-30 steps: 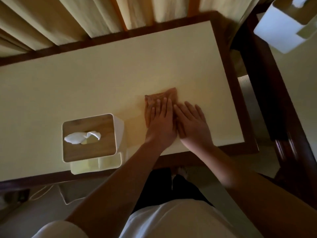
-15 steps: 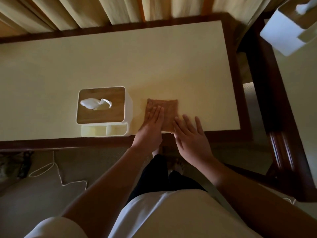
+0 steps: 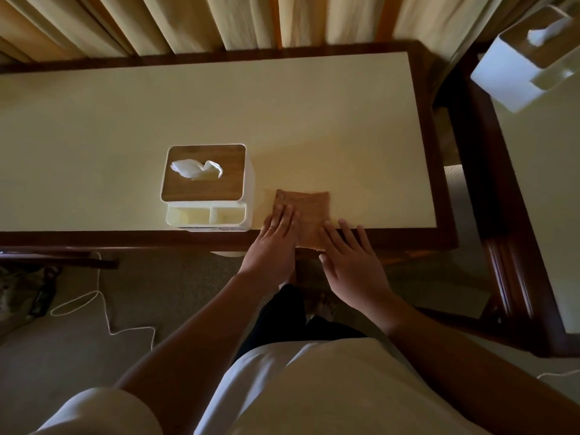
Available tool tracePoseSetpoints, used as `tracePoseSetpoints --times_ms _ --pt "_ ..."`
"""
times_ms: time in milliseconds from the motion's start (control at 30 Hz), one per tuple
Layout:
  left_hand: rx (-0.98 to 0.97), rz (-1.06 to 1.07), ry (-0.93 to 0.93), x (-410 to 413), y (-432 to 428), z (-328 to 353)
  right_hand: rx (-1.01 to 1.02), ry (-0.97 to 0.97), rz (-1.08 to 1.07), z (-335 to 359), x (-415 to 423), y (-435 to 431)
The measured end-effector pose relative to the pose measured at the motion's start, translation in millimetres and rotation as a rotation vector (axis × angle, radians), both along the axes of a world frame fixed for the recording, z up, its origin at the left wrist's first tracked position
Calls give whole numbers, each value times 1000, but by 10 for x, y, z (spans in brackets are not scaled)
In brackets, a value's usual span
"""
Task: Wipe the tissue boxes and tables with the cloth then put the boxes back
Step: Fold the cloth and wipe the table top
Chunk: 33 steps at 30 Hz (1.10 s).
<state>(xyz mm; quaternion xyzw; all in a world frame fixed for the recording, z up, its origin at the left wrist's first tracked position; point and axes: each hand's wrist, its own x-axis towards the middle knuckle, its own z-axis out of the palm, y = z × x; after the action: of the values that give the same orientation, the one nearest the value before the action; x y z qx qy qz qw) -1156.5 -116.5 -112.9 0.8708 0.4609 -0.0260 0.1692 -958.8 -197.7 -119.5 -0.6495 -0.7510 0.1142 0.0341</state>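
The brown cloth (image 3: 309, 211), laid just right of the tissue box (image 3: 204, 183) over the table's (image 3: 314, 105) near rim, is pressed by the flat, straight-fingered left hand (image 3: 273, 243) and right hand (image 3: 351, 262), neither gripping; soft, light and limp, it is probably best pinched at its overhanging edge

I count two tissue boxes: the near box (image 3: 205, 183) and the far box (image 3: 514, 76). There are two surfaces, the wide surface (image 3: 125, 114) and the side surface (image 3: 549, 183), and one cloth (image 3: 309, 211).
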Motion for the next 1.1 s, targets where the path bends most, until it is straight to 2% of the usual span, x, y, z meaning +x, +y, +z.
tracePoseSetpoints --times_ms 100,233,333,533,633,733,800,967,1100 --pt "-20 23 -74 -36 -60 86 -11 16 -1 46 -9 26" --pt "44 103 -321 -140 -247 303 4 96 -12 209 -171 113" --pt "107 198 -433 -307 -323 516 28 200 -15 407 -413 244" --pt "249 349 -411 -821 -62 783 100 343 143 716 -968 540" --pt "282 437 -436 -1100 197 848 101 497 16 839 -1249 699" --pt "185 611 -483 -1300 415 907 53 632 -211 888 -1469 874" --pt "106 673 -509 -1391 528 930 36 634 -263 898 -1590 979" --pt "-41 699 -548 -1515 683 951 -19 570 -399 870 -1782 1094" --pt "-84 679 -546 -1614 746 928 79 555 -405 791 -1899 1114"
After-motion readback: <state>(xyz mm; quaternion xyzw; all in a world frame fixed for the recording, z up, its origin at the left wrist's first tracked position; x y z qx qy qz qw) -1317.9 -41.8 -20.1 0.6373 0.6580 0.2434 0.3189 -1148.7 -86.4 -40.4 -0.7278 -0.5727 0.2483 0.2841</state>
